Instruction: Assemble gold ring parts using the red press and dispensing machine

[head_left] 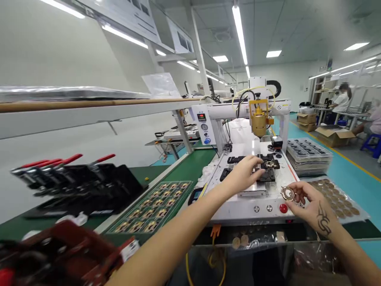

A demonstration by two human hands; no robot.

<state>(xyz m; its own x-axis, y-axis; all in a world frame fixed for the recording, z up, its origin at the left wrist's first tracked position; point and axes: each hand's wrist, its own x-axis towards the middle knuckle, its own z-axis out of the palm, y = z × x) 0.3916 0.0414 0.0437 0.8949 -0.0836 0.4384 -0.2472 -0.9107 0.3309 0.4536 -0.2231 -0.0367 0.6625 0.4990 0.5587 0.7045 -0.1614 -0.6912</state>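
Note:
My right hand [311,200] pinches a round watch case [287,193] with a rose-gold rim between thumb and fingers, over the front right corner of the white bench machine [235,206]. On the machine bed, my left hand [245,172] reaches over the black fixture [268,174], its thumb and fingers apart and nothing visible between them. A metallic part [270,163] lies on the fixture just beyond the left fingertips. Above and behind hangs the machine's brass-coloured head [259,124].
At left, a tray of round parts [151,206] lies on the green bench, beside red-handled toggle clamps [68,159]. Right of the machine are stacked clear trays [308,155] and a sheet of round copper-coloured discs [339,198]. A red button [283,208] is on the machine's front.

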